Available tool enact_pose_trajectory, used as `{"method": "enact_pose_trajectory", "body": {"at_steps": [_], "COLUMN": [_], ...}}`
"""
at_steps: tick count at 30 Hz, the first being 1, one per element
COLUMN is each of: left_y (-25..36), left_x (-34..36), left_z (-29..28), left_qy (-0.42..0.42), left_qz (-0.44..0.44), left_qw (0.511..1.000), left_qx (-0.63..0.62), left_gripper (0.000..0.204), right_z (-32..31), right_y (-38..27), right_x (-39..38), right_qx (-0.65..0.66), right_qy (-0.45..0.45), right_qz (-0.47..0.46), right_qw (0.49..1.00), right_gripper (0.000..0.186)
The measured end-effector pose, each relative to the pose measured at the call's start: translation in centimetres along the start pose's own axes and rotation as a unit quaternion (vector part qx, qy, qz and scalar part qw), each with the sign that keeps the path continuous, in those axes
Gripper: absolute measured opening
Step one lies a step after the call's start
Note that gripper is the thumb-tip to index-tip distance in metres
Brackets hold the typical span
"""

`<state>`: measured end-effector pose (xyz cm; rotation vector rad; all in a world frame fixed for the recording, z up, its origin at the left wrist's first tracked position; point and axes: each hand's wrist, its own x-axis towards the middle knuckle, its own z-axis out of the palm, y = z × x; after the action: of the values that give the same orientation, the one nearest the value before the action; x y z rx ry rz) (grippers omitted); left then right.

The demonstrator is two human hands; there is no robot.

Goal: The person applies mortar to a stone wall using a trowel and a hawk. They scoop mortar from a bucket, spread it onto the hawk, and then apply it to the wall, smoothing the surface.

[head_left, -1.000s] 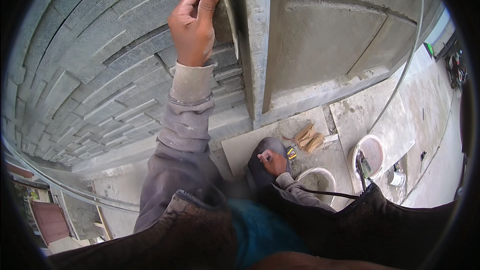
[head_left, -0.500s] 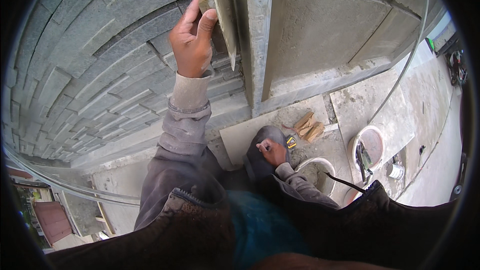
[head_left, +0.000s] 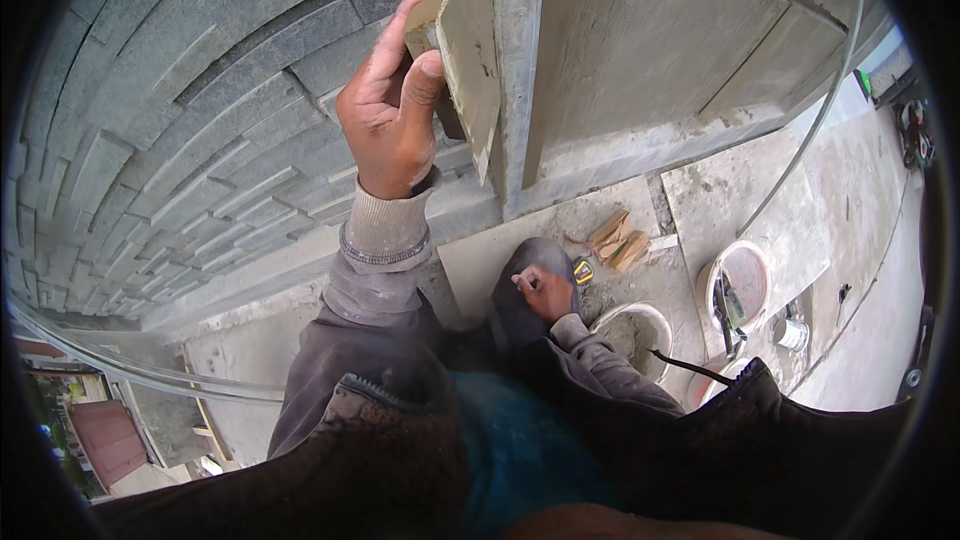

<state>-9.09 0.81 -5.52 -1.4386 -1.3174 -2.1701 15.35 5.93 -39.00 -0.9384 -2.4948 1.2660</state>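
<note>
My left hand (head_left: pixel 390 115) is raised in front of the wall and closed on a plastering float (head_left: pixel 470 55), a thin greyish board with a blocky handle. Fingers wrap the handle from behind, and the thumb lies along its near side. Upright on edge, the board stands beside the grey corner edge (head_left: pixel 520 60); whether it touches the plaster I cannot tell. My right hand (head_left: pixel 545 293) rests on my bent knee, its fingers loosely curled and nothing visible in them. Next to it on the ground lies a yellow and black tape measure (head_left: pixel 583 272).
Stacked grey stone cladding (head_left: pixel 180 150) covers the left wall; smooth plaster (head_left: pixel 650 60) is on the right. Wood pieces (head_left: pixel 620 240), a mortar bucket (head_left: pixel 650 325), a bucket with tools (head_left: pixel 740 285) and a white can (head_left: pixel 792 333) stand around my right side. A pale hose (head_left: pixel 815 130) hangs down.
My left hand has brought the float lower and slightly to the right, and more of the board's face now shows. The right hand stays on the knee.
</note>
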Motion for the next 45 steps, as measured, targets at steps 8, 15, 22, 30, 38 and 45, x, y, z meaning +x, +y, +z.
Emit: {"method": "enact_pose_trajectory", "body": {"at_steps": [8, 15, 22, 30, 38, 45], "left_y": [-4.2, -4.9, -3.3, -2.7, -7.0, -7.4], "left_x": [1.3, 1.5, -0.1, -5.3, -5.0, -5.1], "left_z": [-1.4, -0.7, -0.6, -2.1, -2.5, -1.7], "left_qy": [0.032, 0.022, -0.008, 0.013, 0.011, -0.006], "left_qz": [-0.041, -0.019, -0.023, -0.091, -0.125, -0.118], "left_qw": [0.999, 0.998, 0.999, 0.995, 0.991, 0.992], "left_qx": [0.014, 0.049, 0.037, -0.035, 0.042, 0.033], "left_gripper": [0.048, 0.05, 0.052, 0.054, 0.053, 0.055], "right_z": [-0.1, -0.2, -0.3, -0.3, -0.3, 0.3], "right_y": [0.1, -0.3, -0.5, -0.4, -0.6, 0.0], "right_x": [0.0, 0.0, -0.1, -0.1, -0.1, 0.1], "right_qx": [0.0, -0.007, -0.002, -0.003, -0.003, -0.016], "right_qy": [-0.002, 0.001, 0.001, -0.009, 0.004, 0.028], "right_qz": [0.005, 0.006, 0.008, 0.011, 0.006, -0.025], "right_qw": [1.0, 1.0, 1.0, 1.0, 1.0, 0.999], "right_gripper": [0.028, 0.027, 0.028, 0.028, 0.028, 0.03]}}
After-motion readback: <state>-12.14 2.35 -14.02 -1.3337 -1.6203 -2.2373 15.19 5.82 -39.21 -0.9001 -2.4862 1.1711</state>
